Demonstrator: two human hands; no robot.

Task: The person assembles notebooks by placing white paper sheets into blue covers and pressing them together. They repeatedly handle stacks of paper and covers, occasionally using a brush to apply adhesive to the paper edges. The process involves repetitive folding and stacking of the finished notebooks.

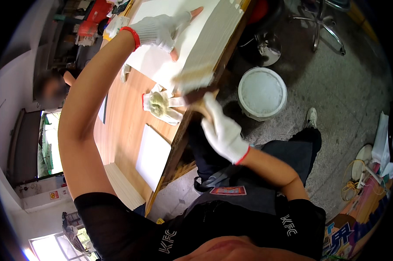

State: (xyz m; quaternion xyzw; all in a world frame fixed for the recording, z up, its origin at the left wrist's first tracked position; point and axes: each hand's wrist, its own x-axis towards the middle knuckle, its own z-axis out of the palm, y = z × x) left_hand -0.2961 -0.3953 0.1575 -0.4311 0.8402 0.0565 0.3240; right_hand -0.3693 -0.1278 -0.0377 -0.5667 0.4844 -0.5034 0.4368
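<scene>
Presently the wide brush (195, 79) is held in the right hand (221, 130), its long axis running from the handle at the fingers up and leftward to the pale bristles, which are motion-blurred and lie against the edge of the white panel stack (205, 39). The right hand's fingers are wrapped together around the wooden handle; the exact grip is partly blurred.

The left hand (161, 30), in a white knit glove with a red cuff, lies flat on the stack's top face, fingers spread, bare fingertips showing through the worn glove. The brush head sits just below that hand's fingers, near but apart.

The stack is rectangular, with a smooth white top and a ribbed side of many thin layers. It rests on a wooden table (122, 113) with a dark front edge.

Just left of the right hand's fingers, 1 spare glove (161, 105), stained greenish at the palm, lies on the table. Further toward the person, 1 white flat panel (152, 157) lies on the wood.

Right of the brush, on the speckled concrete floor, stands a round white bucket (262, 92). Beyond it is a chrome stool base (266, 48).
</scene>
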